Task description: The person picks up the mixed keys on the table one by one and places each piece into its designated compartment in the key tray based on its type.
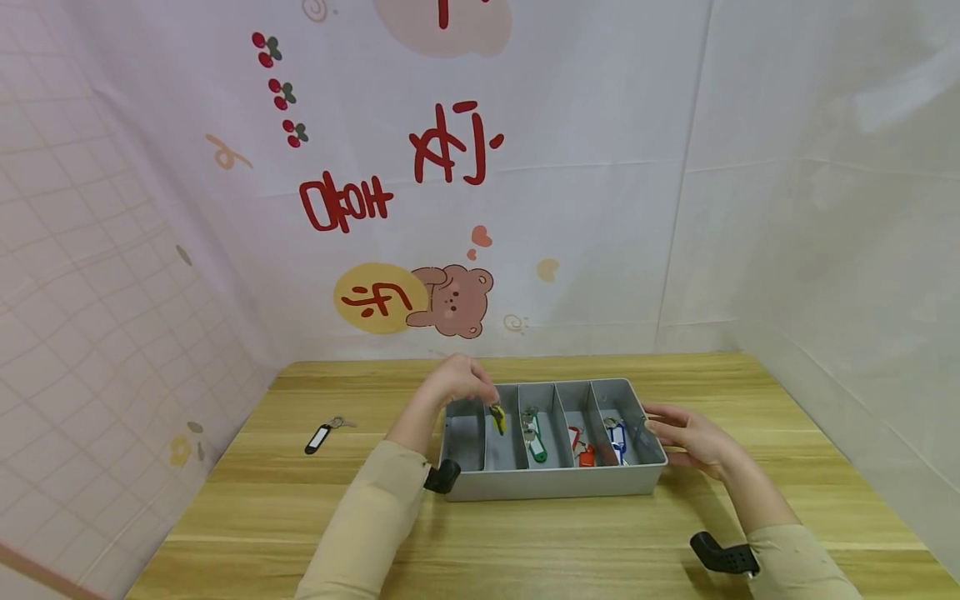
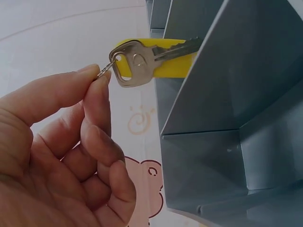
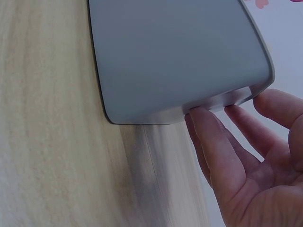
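Observation:
My left hand [image 1: 460, 382] pinches the ring of a key with a yellow tag [image 1: 498, 418] between thumb and fingertip. The key [image 2: 137, 61] and tag hang over the second compartment from the left of a grey divided box [image 1: 555, 482]; in the left wrist view a divider hides their lower ends. My right hand [image 1: 693, 437] holds the box's right end. Its fingers [image 3: 208, 137] lie against the outer wall and its thumb is at the rim, the tip partly hidden. Keys with a green tag [image 1: 537, 449], red tags [image 1: 587, 456] and blue tags [image 1: 617, 437] lie in separate compartments.
A key with a black-edged tag [image 1: 318, 438] lies on the wooden table [image 1: 570, 542] left of the box. A white printed curtain [image 1: 592, 208] hangs behind the table and along both sides.

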`<state>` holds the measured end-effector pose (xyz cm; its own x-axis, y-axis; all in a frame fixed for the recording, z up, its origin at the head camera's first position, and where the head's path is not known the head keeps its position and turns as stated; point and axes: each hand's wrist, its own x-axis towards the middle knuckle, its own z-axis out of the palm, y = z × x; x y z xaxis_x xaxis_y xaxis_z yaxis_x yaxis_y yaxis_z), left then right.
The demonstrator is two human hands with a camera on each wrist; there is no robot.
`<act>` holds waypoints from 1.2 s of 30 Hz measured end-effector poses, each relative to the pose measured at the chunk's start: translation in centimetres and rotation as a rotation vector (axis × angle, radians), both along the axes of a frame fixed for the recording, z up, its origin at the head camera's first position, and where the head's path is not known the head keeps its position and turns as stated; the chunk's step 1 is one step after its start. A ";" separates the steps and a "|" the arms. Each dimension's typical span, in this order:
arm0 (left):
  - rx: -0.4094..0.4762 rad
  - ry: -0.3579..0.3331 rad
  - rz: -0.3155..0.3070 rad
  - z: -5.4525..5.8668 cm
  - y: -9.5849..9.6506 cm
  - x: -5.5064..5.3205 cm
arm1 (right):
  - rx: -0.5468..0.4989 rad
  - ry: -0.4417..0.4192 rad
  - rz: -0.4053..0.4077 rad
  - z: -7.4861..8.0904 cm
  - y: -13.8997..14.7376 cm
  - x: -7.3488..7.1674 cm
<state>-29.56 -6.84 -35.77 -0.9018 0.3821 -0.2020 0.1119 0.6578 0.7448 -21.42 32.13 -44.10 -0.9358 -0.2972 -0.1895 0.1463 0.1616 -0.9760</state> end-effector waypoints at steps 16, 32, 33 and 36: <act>-0.059 -0.031 -0.054 -0.7 0.7 -0.1 | -0.003 0.002 -0.004 -0.1 0.0 -0.1; -0.090 0.024 -0.019 -1.3 1.2 0.0 | -0.008 0.003 -0.014 -0.2 0.1 0.0; -0.085 0.028 -0.012 -1.3 1.2 0.0 | -0.006 0.000 -0.016 -0.2 0.1 0.0; -0.078 0.035 0.004 -1.4 1.1 0.0 | -0.003 0.007 -0.002 -0.2 0.1 0.0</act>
<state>-29.55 -5.76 -37.12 -0.9104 0.3625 -0.1997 0.1338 0.7145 0.6867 -21.45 32.24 -44.32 -0.9378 -0.2957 -0.1820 0.1396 0.1588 -0.9774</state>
